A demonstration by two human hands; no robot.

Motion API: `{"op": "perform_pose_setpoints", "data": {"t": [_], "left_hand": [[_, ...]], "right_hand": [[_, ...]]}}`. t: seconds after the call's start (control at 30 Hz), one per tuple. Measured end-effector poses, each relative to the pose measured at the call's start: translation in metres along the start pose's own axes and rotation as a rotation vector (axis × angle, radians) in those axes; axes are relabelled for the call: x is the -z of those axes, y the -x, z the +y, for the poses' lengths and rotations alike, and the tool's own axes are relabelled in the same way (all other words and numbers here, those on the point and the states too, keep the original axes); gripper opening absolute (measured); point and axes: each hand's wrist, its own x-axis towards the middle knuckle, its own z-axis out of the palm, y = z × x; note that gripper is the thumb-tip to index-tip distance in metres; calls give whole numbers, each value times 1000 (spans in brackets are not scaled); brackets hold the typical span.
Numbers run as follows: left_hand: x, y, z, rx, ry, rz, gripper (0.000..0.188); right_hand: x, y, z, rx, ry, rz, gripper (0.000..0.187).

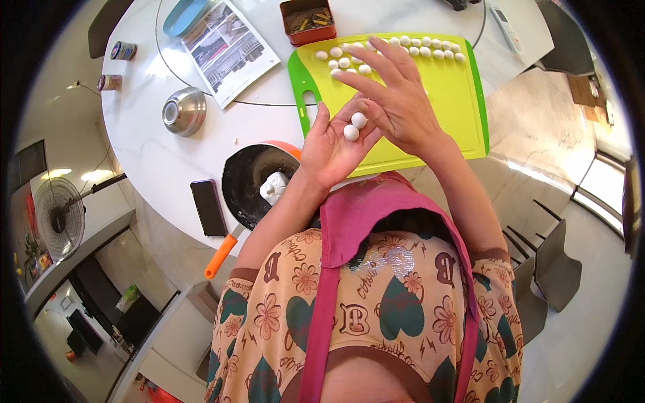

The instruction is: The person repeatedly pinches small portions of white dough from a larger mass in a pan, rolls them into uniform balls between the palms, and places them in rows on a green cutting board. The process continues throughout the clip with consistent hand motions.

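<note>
My left hand (pixel 325 153) is palm up and holds two small white dough balls (pixel 351 133) side by side near its fingers. Just above and to the right, my right hand (pixel 411 113) has its fingers spread, with nothing seen in it; it partly covers the left fingers. Both hands are over the near left part of a yellow-green cutting board (pixel 437 138). Several more white dough balls (pixel 425 51) lie in rows along the board's far side, some hidden behind my right hand. A larger white dough lump (pixel 273 188) sits in a dark frying pan (pixel 243 176), left of my left forearm.
The pan's orange handle (pixel 222 256) points toward me, beside a dark phone (pixel 209 208). Further left are an upturned metal bowl (pixel 183 112), a printed sheet (pixel 232 57) and small jars (pixel 123 51). Behind the board stands a red tin (pixel 308 23); a remote (pixel 506 30) lies far right.
</note>
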Motion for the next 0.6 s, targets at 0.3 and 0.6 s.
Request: {"op": "perform_pose_setpoints", "data": {"t": [0.3, 0.6], "left_hand": [[14, 5, 10, -20, -97, 77, 65], [-4, -2, 4, -234, -225, 468, 65]], "right_hand": [[-25, 47, -19, 81, 57, 47, 27], [-27, 43, 101, -358, 194, 223, 17]]}}
